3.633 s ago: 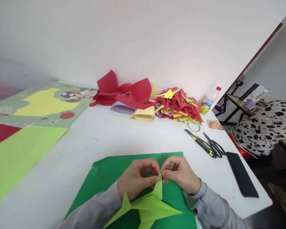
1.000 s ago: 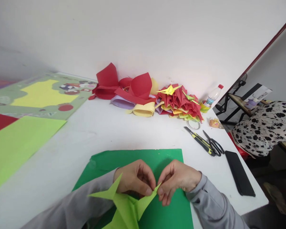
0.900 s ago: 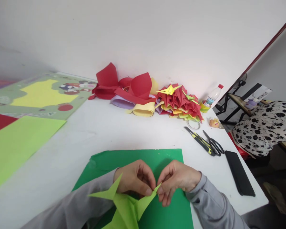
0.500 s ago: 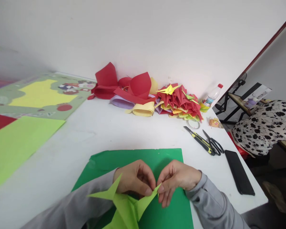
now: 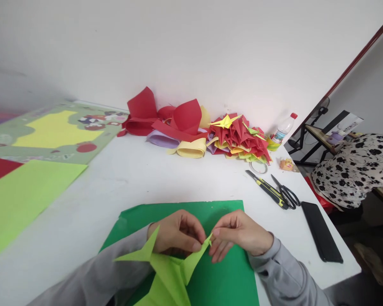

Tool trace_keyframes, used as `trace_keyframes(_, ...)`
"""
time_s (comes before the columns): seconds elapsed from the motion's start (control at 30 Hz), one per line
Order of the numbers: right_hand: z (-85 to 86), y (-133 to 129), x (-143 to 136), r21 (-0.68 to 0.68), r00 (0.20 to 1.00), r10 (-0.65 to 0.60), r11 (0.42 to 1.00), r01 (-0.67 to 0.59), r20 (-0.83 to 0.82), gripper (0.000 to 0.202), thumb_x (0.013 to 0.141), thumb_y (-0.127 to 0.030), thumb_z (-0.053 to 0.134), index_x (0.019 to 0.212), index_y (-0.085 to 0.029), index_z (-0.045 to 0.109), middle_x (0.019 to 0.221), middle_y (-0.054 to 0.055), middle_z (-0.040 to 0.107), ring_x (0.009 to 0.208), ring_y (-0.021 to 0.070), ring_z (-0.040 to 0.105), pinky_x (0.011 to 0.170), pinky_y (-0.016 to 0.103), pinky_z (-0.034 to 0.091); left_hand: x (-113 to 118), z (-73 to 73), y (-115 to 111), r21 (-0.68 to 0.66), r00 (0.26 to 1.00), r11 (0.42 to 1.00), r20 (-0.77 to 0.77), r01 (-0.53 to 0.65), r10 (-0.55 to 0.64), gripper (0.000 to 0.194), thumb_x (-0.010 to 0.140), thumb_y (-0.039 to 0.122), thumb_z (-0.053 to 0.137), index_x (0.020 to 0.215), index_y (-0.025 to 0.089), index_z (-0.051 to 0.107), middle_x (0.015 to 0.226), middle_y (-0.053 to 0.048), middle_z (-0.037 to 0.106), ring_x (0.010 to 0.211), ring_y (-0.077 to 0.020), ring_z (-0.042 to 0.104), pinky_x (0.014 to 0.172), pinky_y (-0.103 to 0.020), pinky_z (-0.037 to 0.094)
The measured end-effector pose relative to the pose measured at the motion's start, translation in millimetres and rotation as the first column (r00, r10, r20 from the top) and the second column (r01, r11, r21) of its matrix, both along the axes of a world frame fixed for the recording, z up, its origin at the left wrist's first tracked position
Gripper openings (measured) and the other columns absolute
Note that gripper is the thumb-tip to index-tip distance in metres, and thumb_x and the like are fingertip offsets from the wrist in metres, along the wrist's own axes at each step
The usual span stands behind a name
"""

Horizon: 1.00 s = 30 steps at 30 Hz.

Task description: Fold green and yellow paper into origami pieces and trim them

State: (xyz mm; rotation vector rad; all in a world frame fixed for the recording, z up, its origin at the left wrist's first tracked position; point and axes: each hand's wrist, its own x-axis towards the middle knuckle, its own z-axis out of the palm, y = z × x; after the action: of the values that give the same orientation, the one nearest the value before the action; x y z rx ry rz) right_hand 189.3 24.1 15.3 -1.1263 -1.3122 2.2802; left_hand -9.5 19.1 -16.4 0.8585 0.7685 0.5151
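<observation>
A light-green folded paper crane (image 5: 169,276) is held above a green sheet (image 5: 225,272) on the white table, its lower part cut off by the frame's bottom edge. My left hand (image 5: 178,233) pinches the narrow upper-right arm of the crane between thumb and fingers. Close to it, my right hand (image 5: 239,233) has thumb and forefinger pressed together at the very tip of that arm, where a small bent fold shows. Its other fingers are curled below. Pointed flaps of the crane stick out in front of my left wrist.
Rolled red paper pieces (image 5: 187,121) and a pile of folded paper cranes (image 5: 239,136) lie along the wall. A bottle (image 5: 282,129), tape roll (image 5: 258,167), utility knife (image 5: 268,190), scissors (image 5: 287,193) and black phone-like slab (image 5: 321,231) are right. Light-green paper (image 5: 28,199) lies left. A person (image 5: 354,174) sits beyond.
Both hands have risen slightly with the crane's tip. The small bent fold at the tip shows more clearly beside my right fingers. The view has shifted a little.
</observation>
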Motion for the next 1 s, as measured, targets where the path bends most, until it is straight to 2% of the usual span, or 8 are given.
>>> trace_keyframes(0.33, -1.7, -3, -5, 0.027, 0.999, -0.030, 0.999, 0.029, 0.042, 0.048, 0.052, -0.051, 0.080, 0.068, -0.010, 0.061, 0.056, 0.004, 0.066, 0.048, 0.0150, 0.064, 0.046, 0.024, 0.050, -1, 1.8, 0, -0.004, 1.000, 1.000, 0.014, -0.019, 0.019, 0.026, 0.040, 0.031, 0.088, 0.056, 0.017, 0.073, 0.039, 0.004, 0.059, 0.035, -0.0049, 0.043, 0.039, -0.019, 0.030)
trace_keyframes(0.53, -0.2, -1, -5, 0.034, 1.000, -0.027, 0.999, 0.027, 0.013, 0.037, 0.057, -0.043, 0.075, 0.068, -0.011, 0.060, 0.057, 0.004, 0.066, 0.047, 0.0150, 0.064, 0.045, 0.024, 0.050, 0, 1.7, 2, -0.007, 0.998, 0.998, 0.008, -0.059, 0.059, 0.026, 0.038, 0.031, 0.089, 0.055, 0.018, 0.073, 0.041, 0.003, 0.061, 0.036, -0.0055, 0.044, 0.040, -0.020, 0.030)
trace_keyframes(0.8, -2.8, 0, -7, 0.220, 0.982, -0.128, 0.971, 0.096, 0.137, 0.014, 0.061, -0.027, 0.061, 0.060, -0.016, 0.053, 0.044, -0.004, 0.059, 0.035, 0.0081, 0.053, 0.036, 0.017, 0.041, 0, 7.0, 1, -0.028, 0.998, 0.998, -0.021, -0.063, 0.062, 0.027, 0.036, 0.031, 0.090, 0.054, 0.018, 0.073, 0.039, 0.003, 0.060, 0.035, -0.0059, 0.045, 0.039, -0.020, 0.030)
trace_keyframes(0.93, -3.7, 7, -3, 0.329, 0.933, -0.256, 0.930, 0.165, 0.253, 0.024, 0.067, -0.032, 0.061, 0.052, -0.018, 0.048, 0.037, -0.007, 0.051, 0.030, 0.0049, 0.045, 0.033, 0.015, 0.034, -1, 6.7, 1, -0.024, 0.996, 0.995, -0.013, -0.092, 0.092, 0.028, 0.033, 0.028, 0.090, 0.052, 0.017, 0.072, 0.047, 0.001, 0.066, 0.041, -0.0078, 0.051, 0.042, -0.020, 0.034)
trace_keyframes(1.0, -2.2, 9, 0, 0.375, 0.927, -0.293, 0.907, 0.192, 0.235, 0.033, 0.069, -0.040, 0.064, 0.052, -0.017, 0.049, 0.037, -0.006, 0.051, 0.030, 0.0043, 0.044, 0.033, 0.015, 0.033, -1, 5.7, 1, -0.023, 0.995, 0.994, -0.004, -0.103, 0.103, 0.028, 0.034, 0.029, 0.090, 0.053, 0.017, 0.073, 0.048, 0.001, 0.066, 0.040, -0.0077, 0.051, 0.042, -0.020, 0.034)
